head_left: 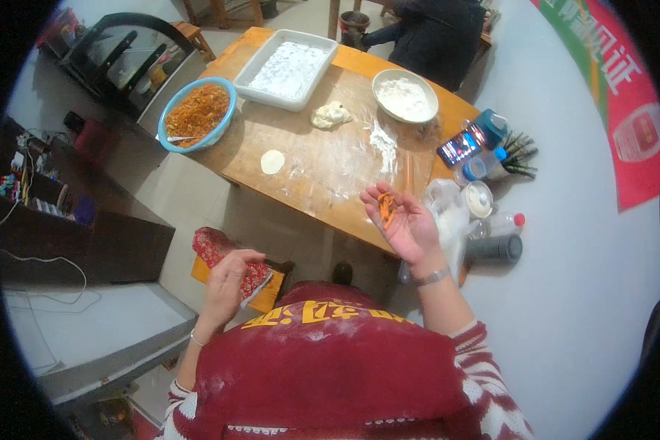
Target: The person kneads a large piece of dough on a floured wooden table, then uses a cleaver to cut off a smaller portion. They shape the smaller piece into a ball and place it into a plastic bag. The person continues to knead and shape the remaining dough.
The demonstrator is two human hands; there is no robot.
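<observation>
My right hand (pixel 412 226) is palm up beside the table's front edge, fingers curled loosely round a small crumpled orange item (pixel 386 209) that I cannot identify. My left hand (pixel 229 286) is lower, over a red floral cloth (pixel 211 246) on a wooden stool (pixel 202 273); its fingers are loosely bent and apart, and whether they touch the cloth is unclear. On the wooden table (pixel 235 161) lie a round dough wrapper (pixel 273 162), a lump of dough (pixel 331 115) and a rolling pin (pixel 408 170).
A blue-rimmed bowl of filling (pixel 197 110), white tray (pixel 282 67) and flour bowl (pixel 405 99) stand on the table. A phone (pixel 460 147), bottles and bags crowd its right end beside the wall. A person in dark clothing (pixel 429 44) is beyond it. A cabinet (pixel 81 242) stands left.
</observation>
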